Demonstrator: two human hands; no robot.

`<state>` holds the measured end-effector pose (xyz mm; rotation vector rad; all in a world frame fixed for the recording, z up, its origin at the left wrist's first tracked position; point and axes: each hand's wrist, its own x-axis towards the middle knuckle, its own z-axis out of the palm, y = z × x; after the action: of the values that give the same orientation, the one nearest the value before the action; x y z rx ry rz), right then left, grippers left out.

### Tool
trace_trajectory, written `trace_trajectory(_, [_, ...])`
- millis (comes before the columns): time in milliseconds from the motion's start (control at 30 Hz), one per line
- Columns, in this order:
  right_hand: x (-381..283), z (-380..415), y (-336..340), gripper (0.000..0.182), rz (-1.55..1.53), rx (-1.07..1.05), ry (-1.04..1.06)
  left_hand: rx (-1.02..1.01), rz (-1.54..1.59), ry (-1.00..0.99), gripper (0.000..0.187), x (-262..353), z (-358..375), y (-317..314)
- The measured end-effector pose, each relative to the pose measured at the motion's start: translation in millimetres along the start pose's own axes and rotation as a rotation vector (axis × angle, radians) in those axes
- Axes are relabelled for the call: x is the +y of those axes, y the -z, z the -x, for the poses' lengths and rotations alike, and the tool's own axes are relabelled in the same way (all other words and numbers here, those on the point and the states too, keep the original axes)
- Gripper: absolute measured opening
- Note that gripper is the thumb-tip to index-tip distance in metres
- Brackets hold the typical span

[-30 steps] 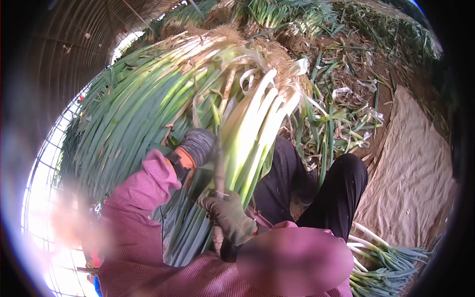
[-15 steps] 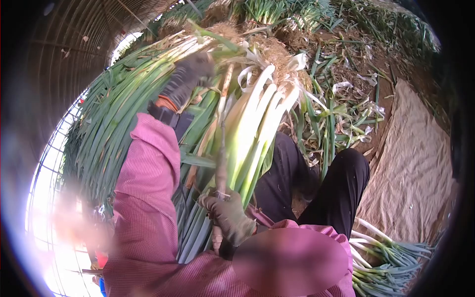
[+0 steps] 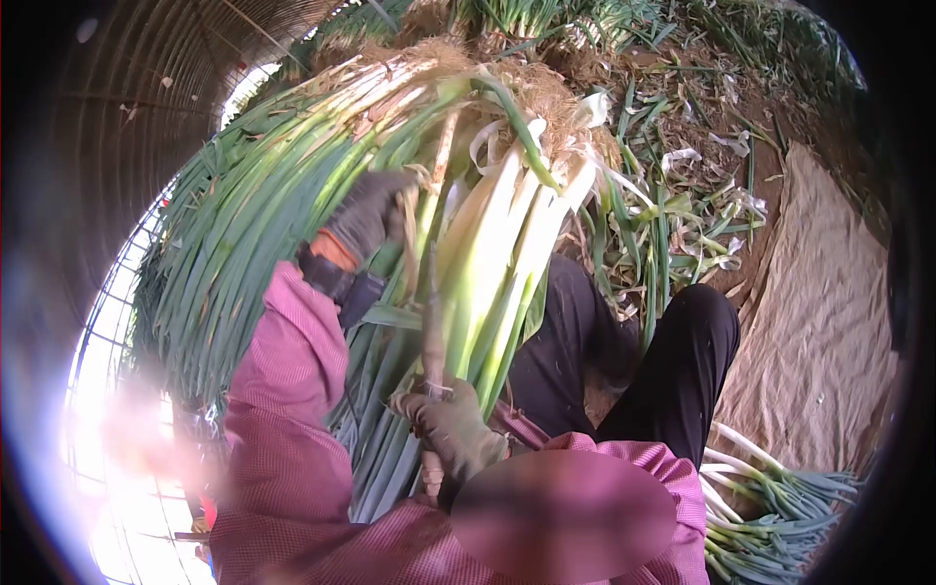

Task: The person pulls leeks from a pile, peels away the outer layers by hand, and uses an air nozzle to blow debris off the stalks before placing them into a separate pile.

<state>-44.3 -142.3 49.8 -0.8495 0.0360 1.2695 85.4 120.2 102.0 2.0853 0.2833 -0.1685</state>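
Observation:
My left hand, in a dark grey glove, is over the green leaves left of the stick, its fingers curled round a thin dry leaf strip. My right hand, also gloved, wraps round the lower part of a brown jointed stick that stands along the lap. Beside the stick lie thick white-stalked leeks, roots away from me. A large pile of long green leeks spreads to the left.
A brown cloth lies on the ground at the right. Below it is a small bunch of leeks. Leaf scraps litter the soil. More bundles stand at the back. A ribbed wall curves at the upper left.
My left hand has moved down and slightly left, toward me. A green leaf near the roots has swung right and now hangs over the white stalks. My right hand stays on the stick.

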Motion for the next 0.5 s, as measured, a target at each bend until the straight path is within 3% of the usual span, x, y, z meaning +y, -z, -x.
trace_trajectory(33, [-3, 1, 1, 0.038, 0.022, -0.01, -0.027, 0.084, 0.588, 0.03, 0.018, 9, -7, 8])
trace_trajectory(67, [1, -4, 2, 0.037, 0.028, -0.011, -0.032, -0.003, 0.712, -0.171, 0.02, 32, -10, 5])
trace_trajectory(133, [9, -16, 6, 0.037, 0.039, -0.012, -0.041, 0.343, 0.882, -0.326, 0.024, 45, -36, -11])
trace_trajectory(167, [8, -17, 7, 0.037, 0.039, -0.018, -0.026, 0.21, 0.801, -0.354, 0.035, 58, -30, -22])
trace_trajectory(267, [6, -21, 8, 0.037, -0.001, -0.019, 0.037, 0.212, 0.208, -0.032, 0.039, 44, -30, -20])
trace_trajectory(300, [7, -22, 6, 0.036, -0.028, -0.012, 0.065, 0.336, -0.115, 0.091, 0.038, 40, -17, -32])
trace_trajectory(367, [7, -23, 5, 0.035, -0.05, 0.003, 0.084, 0.324, -1.017, -0.052, 0.033, -23, -27, -18])
trace_trajectory(400, [5, -20, 4, 0.035, -0.045, 0.012, 0.072, 0.217, -1.297, -0.043, 0.032, -67, -32, -11])
trace_trajectory(467, [6, -19, 3, 0.033, -0.048, 0.013, 0.063, 0.177, -1.458, -0.056, 0.03, -86, -8, -23])
trace_trajectory(500, [7, -20, 3, 0.033, -0.059, 0.006, 0.069, 0.252, -1.344, -0.082, 0.03, -92, 11, -34])
